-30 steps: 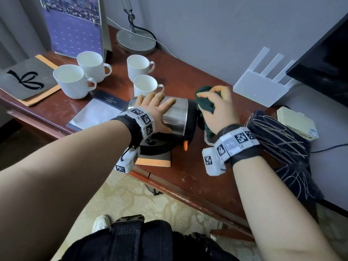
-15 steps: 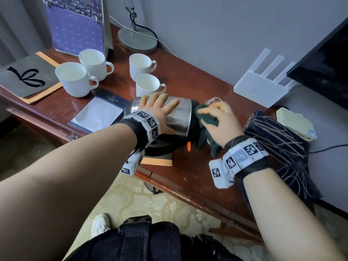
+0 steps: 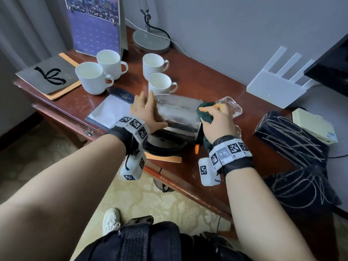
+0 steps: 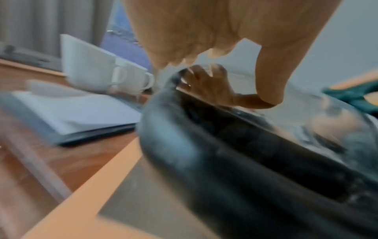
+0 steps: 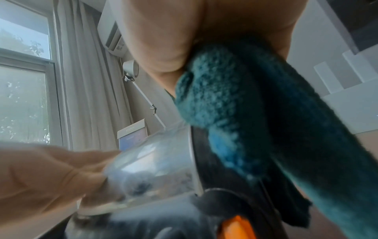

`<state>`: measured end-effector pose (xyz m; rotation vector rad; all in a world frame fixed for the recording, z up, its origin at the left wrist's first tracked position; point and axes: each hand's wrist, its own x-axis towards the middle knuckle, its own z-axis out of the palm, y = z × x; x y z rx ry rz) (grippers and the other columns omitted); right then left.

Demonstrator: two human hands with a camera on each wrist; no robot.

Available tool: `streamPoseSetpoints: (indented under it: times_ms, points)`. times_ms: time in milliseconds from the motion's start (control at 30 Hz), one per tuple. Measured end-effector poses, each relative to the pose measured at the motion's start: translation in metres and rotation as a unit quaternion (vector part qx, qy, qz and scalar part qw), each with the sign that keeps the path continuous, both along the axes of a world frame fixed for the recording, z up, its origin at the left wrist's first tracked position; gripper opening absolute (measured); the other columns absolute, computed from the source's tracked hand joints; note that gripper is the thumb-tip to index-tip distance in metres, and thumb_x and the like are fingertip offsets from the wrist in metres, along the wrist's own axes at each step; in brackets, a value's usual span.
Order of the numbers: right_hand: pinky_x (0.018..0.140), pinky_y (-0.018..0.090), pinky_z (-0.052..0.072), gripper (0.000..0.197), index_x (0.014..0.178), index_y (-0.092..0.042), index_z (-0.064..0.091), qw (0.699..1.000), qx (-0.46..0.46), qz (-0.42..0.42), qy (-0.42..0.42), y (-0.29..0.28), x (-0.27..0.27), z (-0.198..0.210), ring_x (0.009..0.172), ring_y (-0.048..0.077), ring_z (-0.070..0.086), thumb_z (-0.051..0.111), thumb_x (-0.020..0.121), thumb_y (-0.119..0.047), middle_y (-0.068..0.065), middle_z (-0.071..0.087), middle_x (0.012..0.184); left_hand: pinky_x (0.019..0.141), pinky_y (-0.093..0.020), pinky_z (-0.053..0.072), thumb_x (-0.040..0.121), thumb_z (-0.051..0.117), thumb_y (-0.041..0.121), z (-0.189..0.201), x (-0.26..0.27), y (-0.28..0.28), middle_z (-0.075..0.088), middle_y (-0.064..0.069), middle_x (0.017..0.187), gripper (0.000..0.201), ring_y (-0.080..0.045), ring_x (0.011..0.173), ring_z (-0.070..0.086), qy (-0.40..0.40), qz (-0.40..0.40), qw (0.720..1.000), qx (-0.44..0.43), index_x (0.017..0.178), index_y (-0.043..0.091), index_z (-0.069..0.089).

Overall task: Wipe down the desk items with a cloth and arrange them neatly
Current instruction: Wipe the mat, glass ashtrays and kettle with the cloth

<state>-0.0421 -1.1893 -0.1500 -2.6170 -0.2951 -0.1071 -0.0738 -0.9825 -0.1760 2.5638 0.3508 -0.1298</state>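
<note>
Left hand (image 3: pixel 146 113) lies flat, fingers straight, on tilted shiny steel kettle (image 3: pixel 178 113); right hand (image 3: pixel 219 122) grips dark teal cloth (image 3: pixel 206 113) against its right end

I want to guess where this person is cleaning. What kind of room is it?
Probably a hotel room: a wooden desk holding matching white cups, an electric kettle and a notepad.

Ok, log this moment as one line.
step: wiping kettle | left hand: flat on kettle body | right hand: grips green cloth at kettle's right end
</note>
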Motion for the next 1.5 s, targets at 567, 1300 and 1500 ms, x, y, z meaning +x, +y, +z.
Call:
streamPoseSetpoints:
  times_ms: [567, 1300, 1500]
  points:
    - [0.079, 0.025, 0.041, 0.032, 0.115, -0.026, 0.06, 1.0, -0.011, -0.015, 0.02, -0.015, -0.026, -0.006, 0.11, 0.025, 0.049, 0.056, 0.087, -0.013, 0.0, 0.042, 0.124, 0.036, -0.018, 0.047, 0.09, 0.061, 0.02, -0.002, -0.041, 0.001, 0.055, -0.007, 0.071, 0.026, -0.016, 0.058, 0.055, 0.162, 0.184, 0.936, -0.252, 0.109, 0.005, 0.054]
    - [0.091, 0.023, 0.037, 0.033, 0.122, -0.029, 0.058, 0.996, -0.005, -0.013, 0.09, -0.097, -0.015, 0.038, 0.115, 0.023, 0.049, 0.055, 0.089, -0.025, 0.002, 0.041, 0.133, 0.071, -0.029, 0.04, 0.089, 0.058, 0.023, 0.083, -0.022, -0.093, 0.05, -0.012, 0.096, 0.041, -0.031, 0.094, 0.056, -0.041, -0.005, 0.999, -0.029, 0.12, 0.002, 0.042]
    - [0.093, 0.026, 0.039, 0.031, 0.118, -0.027, 0.061, 0.997, 0.007, -0.004, 0.076, -0.117, -0.015, 0.051, 0.111, 0.026, 0.052, 0.057, 0.088, -0.025, 0.006, 0.045, 0.129, 0.081, -0.038, 0.043, 0.088, 0.059, 0.028, 0.095, -0.008, -0.101, 0.054, -0.016, 0.097, 0.041, -0.033, 0.093, 0.056, -0.041, -0.014, 0.997, 0.06, 0.116, 0.0, 0.049]
